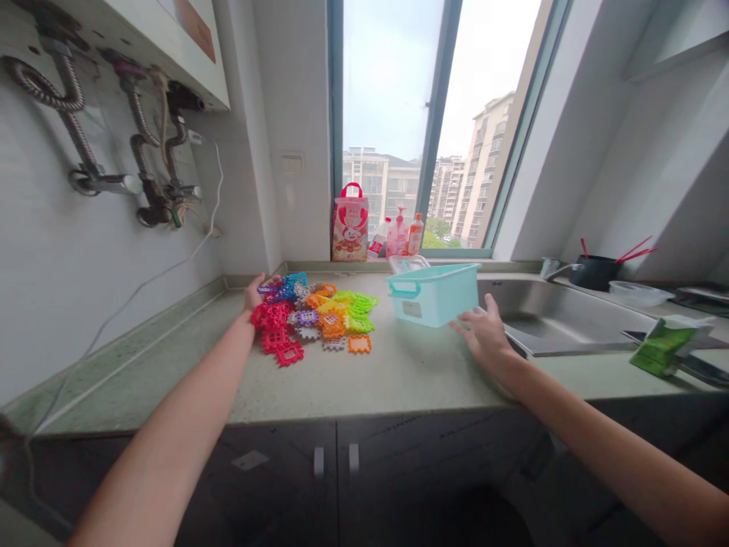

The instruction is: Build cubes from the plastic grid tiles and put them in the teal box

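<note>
A pile of colourful plastic interlocking building pieces (333,320) lies on the countertop, in red, purple, blue, orange, yellow, green and grey. My left hand (256,292) is at the pile's left edge, fingers extended and partly hidden by the pieces. To the right stands a light teal plastic bin (441,298) with a side handle and a small label; its inside is mostly hidden. My right hand (484,330) is at the bin's lower right corner, fingers spread. Whether the fingertips touch the bin I cannot tell. A clear lid-like plastic piece (408,264) shows behind the bin.
A steel sink (561,315) adjoins the bin on the right. A green packet (664,348) stands at the right. A black pot (595,271) with red sticks is behind the sink. A pink bag (351,228) and bottles (397,234) line the windowsill. A white cable (142,285) hangs left.
</note>
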`<state>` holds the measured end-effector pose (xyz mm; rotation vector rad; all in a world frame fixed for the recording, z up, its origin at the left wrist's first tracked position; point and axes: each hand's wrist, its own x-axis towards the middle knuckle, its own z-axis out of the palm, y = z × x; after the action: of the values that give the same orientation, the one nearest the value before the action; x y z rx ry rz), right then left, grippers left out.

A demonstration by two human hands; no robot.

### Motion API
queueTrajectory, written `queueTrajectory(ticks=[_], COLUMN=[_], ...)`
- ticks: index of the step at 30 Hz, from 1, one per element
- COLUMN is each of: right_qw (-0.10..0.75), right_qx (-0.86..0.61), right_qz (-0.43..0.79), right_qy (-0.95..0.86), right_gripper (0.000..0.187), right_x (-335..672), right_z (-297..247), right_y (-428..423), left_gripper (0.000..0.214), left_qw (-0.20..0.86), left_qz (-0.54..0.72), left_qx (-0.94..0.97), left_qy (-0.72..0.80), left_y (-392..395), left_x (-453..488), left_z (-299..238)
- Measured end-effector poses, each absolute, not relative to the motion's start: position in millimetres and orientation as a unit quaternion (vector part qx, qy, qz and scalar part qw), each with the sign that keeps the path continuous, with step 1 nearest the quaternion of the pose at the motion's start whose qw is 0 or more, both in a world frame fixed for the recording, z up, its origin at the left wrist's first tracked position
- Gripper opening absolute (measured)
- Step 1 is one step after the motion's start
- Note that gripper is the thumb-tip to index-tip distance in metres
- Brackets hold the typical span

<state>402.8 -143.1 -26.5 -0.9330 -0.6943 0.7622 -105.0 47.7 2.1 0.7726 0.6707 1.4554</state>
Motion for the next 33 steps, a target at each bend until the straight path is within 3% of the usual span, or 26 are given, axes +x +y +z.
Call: queueTrajectory(ticks=[5,12,15,23,33], right_qw=[0.701,0.555,0.531,0.574,0.547], right_qx=[-0.414,-0.458,-0.481,-0.503,-0.662], right_qz=[0.495,0.613,0.577,0.485,0.199], right_qy=[-0.303,-0.327,-0.393,-0.427,-0.472], right_gripper=[0.058,0.050,0.047,0.042,0.018], right_x=[374,337,329,342,390], right_z=[-14,-4,-3,-19,-27], right_y=[-206,-236,-218,-146,-66], left_gripper=[0.046,0.052,0.050,0.051,0.054], left_qw=[0.631,0.627,0.622,0.603,0.628], left_qz=[0.636,0.634,0.636,0.642,0.632], left_qx=[0.339,0.347,0.351,0.349,0.335], left_qy=[0.289,0.291,0.294,0.320,0.308], left_y=[48,39,36,34,43], left_x=[-105,-103,-103,-103,-105], left_z=[2,3,4,6,5])
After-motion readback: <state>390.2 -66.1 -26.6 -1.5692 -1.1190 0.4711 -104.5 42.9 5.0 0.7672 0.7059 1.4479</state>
